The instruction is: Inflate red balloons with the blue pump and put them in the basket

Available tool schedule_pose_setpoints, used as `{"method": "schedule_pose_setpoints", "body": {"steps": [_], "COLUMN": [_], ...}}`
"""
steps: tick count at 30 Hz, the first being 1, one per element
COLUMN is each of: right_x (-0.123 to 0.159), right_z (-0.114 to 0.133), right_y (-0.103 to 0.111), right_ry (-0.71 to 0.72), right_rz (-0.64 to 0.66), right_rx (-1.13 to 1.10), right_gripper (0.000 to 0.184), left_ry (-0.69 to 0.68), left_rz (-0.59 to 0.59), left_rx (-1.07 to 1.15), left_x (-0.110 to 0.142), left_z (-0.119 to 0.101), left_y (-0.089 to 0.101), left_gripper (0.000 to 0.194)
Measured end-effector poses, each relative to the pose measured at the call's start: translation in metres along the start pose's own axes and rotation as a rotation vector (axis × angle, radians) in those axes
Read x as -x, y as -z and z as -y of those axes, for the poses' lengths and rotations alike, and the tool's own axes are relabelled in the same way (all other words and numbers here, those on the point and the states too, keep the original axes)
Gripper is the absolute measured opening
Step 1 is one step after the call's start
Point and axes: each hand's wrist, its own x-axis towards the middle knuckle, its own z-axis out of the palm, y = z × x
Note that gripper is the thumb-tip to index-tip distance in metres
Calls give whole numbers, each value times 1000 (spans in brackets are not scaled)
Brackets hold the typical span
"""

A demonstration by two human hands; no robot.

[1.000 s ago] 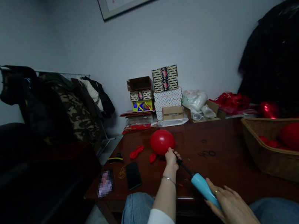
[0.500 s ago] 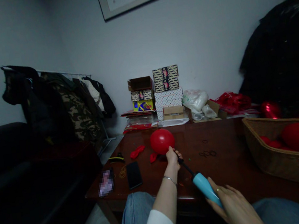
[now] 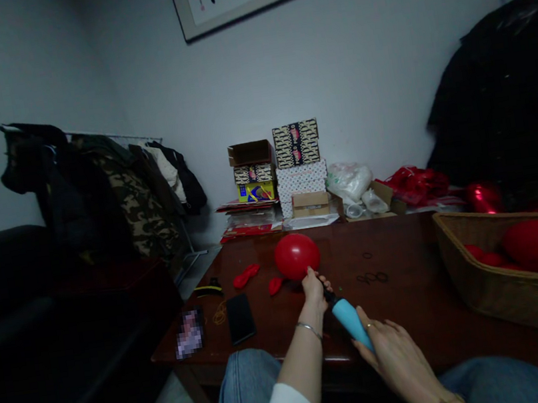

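A round, partly inflated red balloon sits on the end of a hand pump with a light blue barrel and a black nozzle end. My left hand is closed where the balloon's neck meets the nozzle; its fingers cover the joint. Around the blue barrel my right hand is wrapped, nearer to me. The pump slants from lower right up to the balloon, with its black shaft almost wholly inside the barrel. Two limp red balloons, one further left and one close by, lie on the table.
On the brown table lie a dark phone-like slab, yellow rubber bands, dark rings and a blurred-out item. At right stands a wicker basket holding red balloons. Stacked boxes stand behind the table.
My right hand has pushed the blue barrel forward and up toward my left hand, so the black shaft between them has slid in. The balloon looks about the same size.
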Motion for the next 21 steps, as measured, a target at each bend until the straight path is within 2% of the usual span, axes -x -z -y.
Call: {"method": "schedule_pose_setpoints", "body": {"steps": [7, 11, 16, 21], "right_x": [44, 55, 46, 13], "right_z": [-27, -35, -30, -15], "right_y": [0, 6, 6, 9], "right_ry": [108, 165, 96, -4], "right_rz": [-83, -105, -44, 63], "right_rx": [3, 9, -27, -30], "right_gripper": [47, 48, 45, 41], "left_ry": [-4, -14, -10, 18], "left_rz": [12, -1, -19, -4], "left_rx": [25, 22, 18, 22], "left_x": [-13, -13, -9, -1], "left_z": [-7, -11, -7, 5], "left_y": [8, 8, 5, 0], "left_gripper": [28, 29, 29, 29]}}
